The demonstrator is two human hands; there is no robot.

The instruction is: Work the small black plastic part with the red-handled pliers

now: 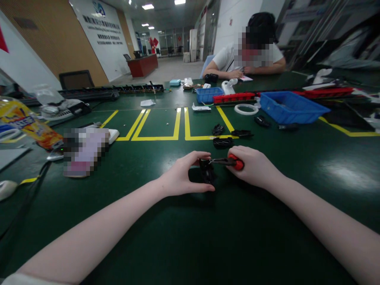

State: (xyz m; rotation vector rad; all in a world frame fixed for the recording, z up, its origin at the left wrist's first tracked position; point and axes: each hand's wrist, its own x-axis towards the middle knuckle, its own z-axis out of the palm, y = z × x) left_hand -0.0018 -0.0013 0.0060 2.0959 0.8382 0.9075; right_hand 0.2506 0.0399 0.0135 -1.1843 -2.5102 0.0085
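We have a small, glossy black part (207, 174), uneven in outline and too dark to read in detail, pinched between the thumb and fingers of our left hand (181, 176), over the green table (190, 241). Our right hand (253, 166) is wrapped around red-handled pliers (228, 161) whose tips reach the part's upper end; beyond lie similar black pieces (223, 143), yellow tape (156, 138) and a blue bin (305, 114).

Pale left sleeve (25, 280) — forearms (118, 215) and fingers (202, 187) bare.
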